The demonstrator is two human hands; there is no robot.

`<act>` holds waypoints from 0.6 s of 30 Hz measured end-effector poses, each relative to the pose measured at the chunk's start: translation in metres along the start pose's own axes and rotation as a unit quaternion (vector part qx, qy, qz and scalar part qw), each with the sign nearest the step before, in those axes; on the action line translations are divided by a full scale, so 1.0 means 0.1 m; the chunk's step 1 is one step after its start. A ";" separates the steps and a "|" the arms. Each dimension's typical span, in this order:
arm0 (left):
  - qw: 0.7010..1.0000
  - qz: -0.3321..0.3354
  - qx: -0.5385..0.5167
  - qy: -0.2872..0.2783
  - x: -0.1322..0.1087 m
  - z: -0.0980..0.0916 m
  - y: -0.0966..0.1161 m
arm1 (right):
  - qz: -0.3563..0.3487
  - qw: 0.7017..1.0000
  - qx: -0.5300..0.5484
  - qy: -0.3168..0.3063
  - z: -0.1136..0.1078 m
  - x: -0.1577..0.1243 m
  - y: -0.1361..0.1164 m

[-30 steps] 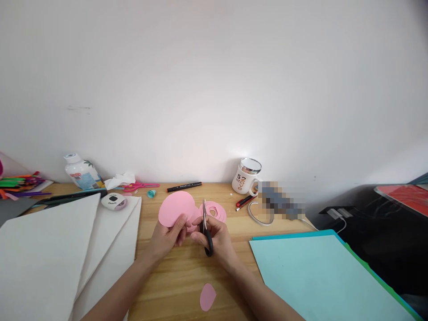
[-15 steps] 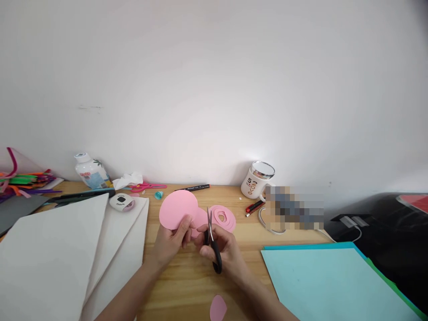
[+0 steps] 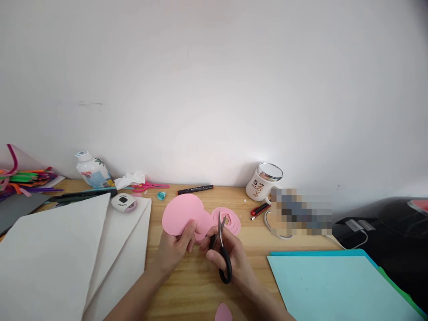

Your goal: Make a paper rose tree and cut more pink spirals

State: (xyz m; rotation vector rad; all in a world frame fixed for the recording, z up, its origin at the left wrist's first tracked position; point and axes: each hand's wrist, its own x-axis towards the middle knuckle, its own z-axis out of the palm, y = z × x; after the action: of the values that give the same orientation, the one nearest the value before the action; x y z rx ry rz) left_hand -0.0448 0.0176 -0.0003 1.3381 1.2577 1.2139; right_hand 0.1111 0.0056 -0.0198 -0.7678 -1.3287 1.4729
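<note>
Between the thumb and fingers of my left hand (image 3: 178, 243) is a round pink paper piece (image 3: 182, 215), held above the table. Another pink paper shape (image 3: 204, 224) shows just behind it, partly covered. My right hand (image 3: 230, 256) is closed around black-handled scissors (image 3: 225, 265), whose blades point up and stand slightly apart, not touching the held paper. Behind the blades, pink paper rings (image 3: 234, 223) lie on the table. A small pink piece (image 3: 223, 313) is at the bottom edge of the view.
White sheets (image 3: 53, 254) cover the left side, and light blue sheets (image 3: 327, 285) the right. Along the wall are a bottle (image 3: 93, 171), pink scissors (image 3: 152, 186), a black marker (image 3: 195, 190) and a mug (image 3: 262, 183). A teal cap (image 3: 161, 195) is nearby.
The right hand with the scissors has shifted slightly right and down, away from the left hand. The view has shifted a little, and more of the pink shape behind the round piece shows.
</note>
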 end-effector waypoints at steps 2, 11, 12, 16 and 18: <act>1.000 -0.005 -0.008 -0.005 0.00 0.00 0.00 | -0.005 1.000 -0.014 -0.001 0.00 0.00 0.00; 0.999 0.002 -0.024 -0.049 -0.06 0.05 0.06 | -0.002 0.999 0.002 -0.035 -0.01 0.00 0.01; 0.998 0.002 -0.025 -0.053 -0.07 0.06 0.06 | 0.000 0.999 0.002 -0.037 0.00 0.00 0.01; 0.997 0.000 -0.034 -0.067 -0.10 0.10 0.02 | 0.001 0.998 0.019 -0.051 0.04 -0.02 0.01; 0.997 0.000 -0.041 -0.066 -0.10 0.11 0.00 | -0.003 0.998 0.036 -0.057 0.06 -0.04 0.02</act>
State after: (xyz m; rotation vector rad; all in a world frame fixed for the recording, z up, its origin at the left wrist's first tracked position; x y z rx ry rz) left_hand -0.0337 0.0078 -0.0017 1.3371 1.1026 1.1455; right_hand 0.1060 0.0000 -0.0210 -0.6415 -1.3539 1.5703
